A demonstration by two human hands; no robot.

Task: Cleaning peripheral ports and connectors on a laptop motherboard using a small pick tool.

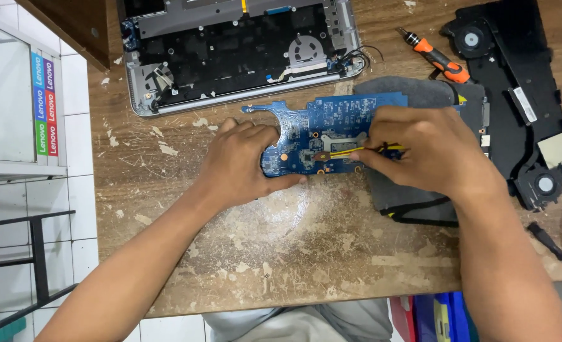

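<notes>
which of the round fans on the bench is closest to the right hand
The round fan at the lower end of the black cooling assembly, just right of the right hand. The assembly's upper fan and the grey fan in the opened laptop base lie farther up.

A repair workshop: scarred wooden bench (pixel 281 253), opened laptop chassis (pixel 237 50), loose circuit board (pixel 319 133), screwdriver (pixel 436 57).

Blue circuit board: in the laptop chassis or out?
Out. The blue circuit board lies on the wooden table, partly on a grey cloth, below the opened laptop chassis. The left hand steadies it.
</notes>
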